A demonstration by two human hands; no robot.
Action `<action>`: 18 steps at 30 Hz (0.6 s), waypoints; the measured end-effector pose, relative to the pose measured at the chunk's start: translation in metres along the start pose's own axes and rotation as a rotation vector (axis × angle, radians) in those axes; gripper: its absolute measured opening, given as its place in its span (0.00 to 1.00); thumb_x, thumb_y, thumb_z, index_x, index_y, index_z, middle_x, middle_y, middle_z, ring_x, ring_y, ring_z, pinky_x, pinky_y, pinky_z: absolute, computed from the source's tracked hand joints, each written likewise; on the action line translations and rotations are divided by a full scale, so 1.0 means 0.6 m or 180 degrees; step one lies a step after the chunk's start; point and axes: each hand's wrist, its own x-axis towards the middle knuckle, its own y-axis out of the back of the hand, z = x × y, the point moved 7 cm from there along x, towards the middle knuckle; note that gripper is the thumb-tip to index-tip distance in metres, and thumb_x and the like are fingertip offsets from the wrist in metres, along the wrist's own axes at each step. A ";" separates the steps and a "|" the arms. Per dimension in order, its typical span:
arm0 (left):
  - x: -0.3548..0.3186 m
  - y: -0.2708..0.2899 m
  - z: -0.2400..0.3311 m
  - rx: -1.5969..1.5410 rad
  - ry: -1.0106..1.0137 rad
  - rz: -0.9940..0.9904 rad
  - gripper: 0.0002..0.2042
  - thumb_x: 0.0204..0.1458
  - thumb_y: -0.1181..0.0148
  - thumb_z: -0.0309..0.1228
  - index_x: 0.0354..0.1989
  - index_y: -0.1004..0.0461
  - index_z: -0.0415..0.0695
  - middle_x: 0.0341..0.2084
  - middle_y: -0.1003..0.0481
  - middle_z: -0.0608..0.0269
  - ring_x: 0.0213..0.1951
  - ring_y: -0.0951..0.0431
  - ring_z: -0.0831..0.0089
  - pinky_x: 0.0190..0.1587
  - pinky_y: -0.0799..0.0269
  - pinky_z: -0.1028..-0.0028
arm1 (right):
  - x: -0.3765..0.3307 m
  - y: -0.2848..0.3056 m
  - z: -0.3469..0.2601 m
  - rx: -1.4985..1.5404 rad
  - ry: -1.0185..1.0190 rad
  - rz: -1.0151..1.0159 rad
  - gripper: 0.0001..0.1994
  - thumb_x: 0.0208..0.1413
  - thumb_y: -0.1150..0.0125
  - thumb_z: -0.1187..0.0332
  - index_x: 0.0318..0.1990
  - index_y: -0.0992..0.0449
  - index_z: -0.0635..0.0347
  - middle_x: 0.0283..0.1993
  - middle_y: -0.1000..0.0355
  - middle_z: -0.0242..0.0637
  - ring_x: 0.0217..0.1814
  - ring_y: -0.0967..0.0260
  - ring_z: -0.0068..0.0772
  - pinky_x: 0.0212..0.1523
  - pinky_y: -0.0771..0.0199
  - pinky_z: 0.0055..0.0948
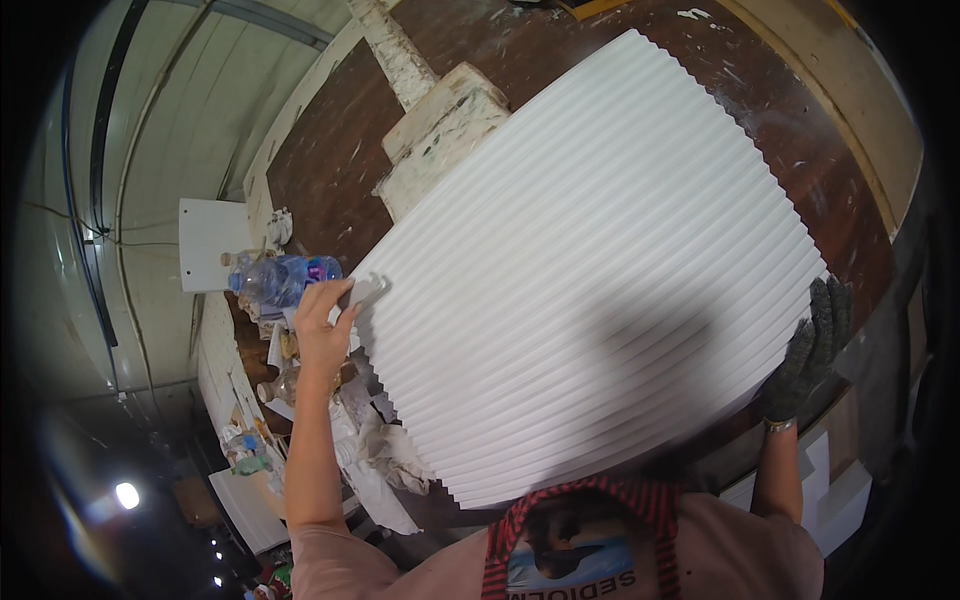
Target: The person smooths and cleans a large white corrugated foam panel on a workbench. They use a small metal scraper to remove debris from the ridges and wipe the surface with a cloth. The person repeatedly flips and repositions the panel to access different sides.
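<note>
A large white ridged panel lies across the brown table in front of me, its sides zigzagged by the ridges. Bare, my left hand pinches the panel's left edge between thumb and fingers. A small pale curl shows beside its fingertips; I cannot make out what it is. My right hand, in a dark grey knit glove, grips the opposite edge, its fingers partly beyond the rim. A head-shaped shadow falls on the panel's lower right part.
Beyond the panel, a paint-crusted block stands on the stained brown table. Clear plastic bottles with blue are close by my left hand. Crumpled paper and rags lie along the panel's left side. White boards are below my right arm.
</note>
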 end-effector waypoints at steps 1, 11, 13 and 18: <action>0.011 -0.005 0.018 -0.0084 -0.0115 0.0131 0.18 0.41 0.32 0.17 0.44 0.20 0.37 0.40 0.21 0.53 0.42 0.22 0.58 0.47 0.26 0.66 | -0.001 -0.004 -0.018 -0.0057 0.0149 -0.0044 0.16 0.66 0.50 0.67 0.48 0.18 0.68 0.50 0.21 0.49 0.58 0.30 0.54 0.66 0.38 0.53; 0.201 -0.143 0.191 -0.0214 -0.1035 0.0383 0.16 0.43 0.31 0.20 0.44 0.20 0.40 0.37 0.23 0.55 0.41 0.23 0.54 0.44 0.26 0.63 | 0.017 -0.039 -0.156 -0.1373 0.3147 -0.0274 0.15 0.65 0.50 0.68 0.46 0.18 0.68 0.50 0.20 0.46 0.56 0.27 0.51 0.66 0.38 0.53; 0.220 -0.146 0.206 -0.0136 -0.1143 0.0441 0.16 0.43 0.31 0.20 0.44 0.19 0.40 0.37 0.23 0.55 0.40 0.24 0.54 0.43 0.26 0.62 | 0.022 -0.033 -0.145 -0.1391 0.3071 -0.0176 0.15 0.65 0.50 0.69 0.46 0.18 0.68 0.49 0.20 0.45 0.56 0.26 0.50 0.66 0.37 0.53; 0.216 -0.134 0.204 -0.0217 -0.1090 0.0449 0.16 0.43 0.31 0.20 0.43 0.19 0.40 0.36 0.23 0.56 0.41 0.24 0.55 0.43 0.27 0.62 | 0.016 -0.006 -0.056 -0.0620 0.1141 0.0034 0.15 0.66 0.51 0.69 0.46 0.18 0.68 0.49 0.20 0.45 0.55 0.26 0.50 0.67 0.37 0.53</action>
